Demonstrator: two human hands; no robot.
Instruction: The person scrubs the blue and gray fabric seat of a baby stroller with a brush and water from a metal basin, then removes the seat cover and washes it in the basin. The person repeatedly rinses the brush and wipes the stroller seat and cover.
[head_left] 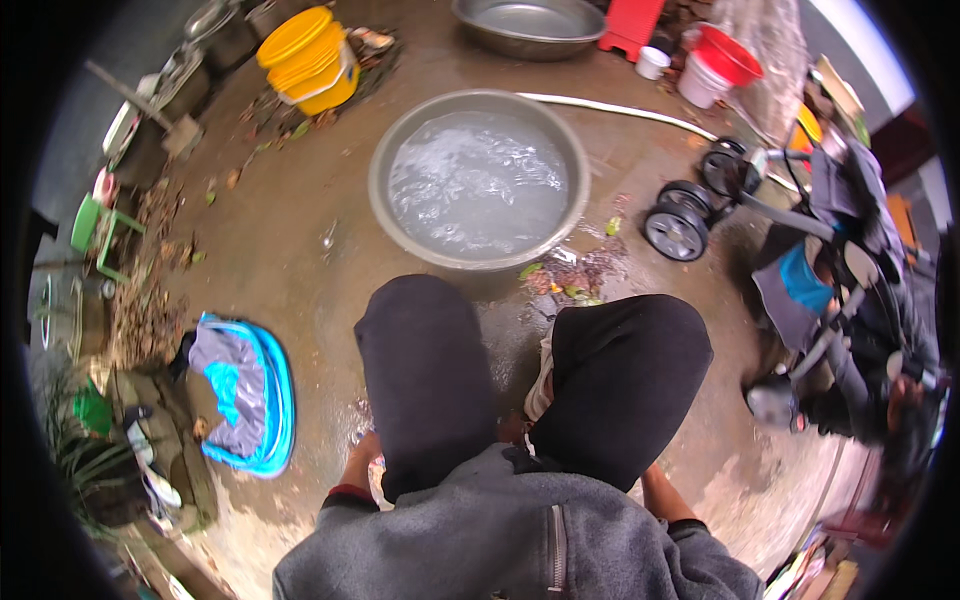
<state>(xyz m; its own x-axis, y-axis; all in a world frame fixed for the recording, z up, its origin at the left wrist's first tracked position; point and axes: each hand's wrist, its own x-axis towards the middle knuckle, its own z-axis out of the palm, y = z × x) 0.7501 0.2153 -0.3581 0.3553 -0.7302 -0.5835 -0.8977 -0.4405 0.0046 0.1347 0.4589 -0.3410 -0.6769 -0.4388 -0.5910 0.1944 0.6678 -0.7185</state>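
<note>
I am crouched low, with my two knees in black trousers [425, 370] in front of me and a grey fleece below them. My left hand [364, 446] reaches down beside the left thigh; its fingers are hidden under the leg. My right forearm [662, 492] goes down behind the right thigh, which hides the hand. A wide metal basin [398, 130] full of foamy water stands on the wet concrete just beyond my knees. Neither hand touches it.
A blue tub [283, 390] holding grey and blue cloth lies at my left. A pushchair [800, 230] stands at the right. Yellow buckets [310, 60], a second metal basin [530, 25], a red bucket [725, 55], a white hose [620, 108] and leaf scraps [575, 275] lie farther off.
</note>
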